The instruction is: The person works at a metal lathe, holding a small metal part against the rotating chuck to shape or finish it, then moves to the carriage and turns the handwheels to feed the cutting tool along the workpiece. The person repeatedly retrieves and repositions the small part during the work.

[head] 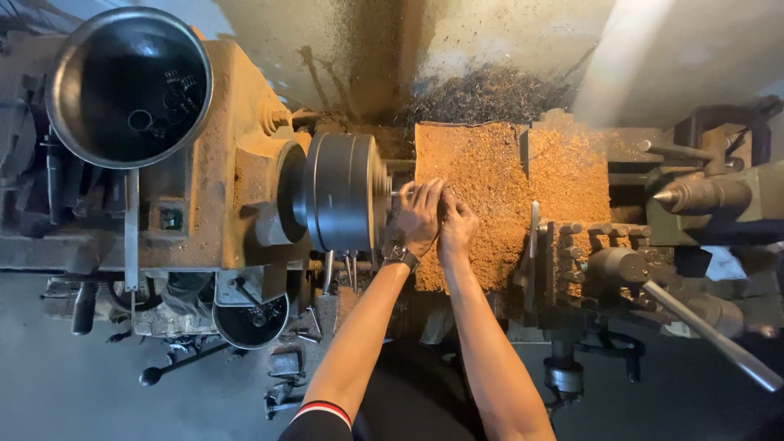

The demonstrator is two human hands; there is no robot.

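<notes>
While both hands huddle together right at the lathe chuck (pixel 341 192), the left hand (pixel 420 214) has curled fingers pinching something small there; the right hand (pixel 457 229) is curled alongside, touching it, can't tell what.

Rusty, dust-caked metal lathe (pixel 220 163) on grey concrete floor (pixel 98 392). Orange-brown sawdust layer (pixel 490 180) right of its round grey steel chuck (pixel 343 192); large steel bowl (pixel 129 86) upper left of chuck.
</notes>
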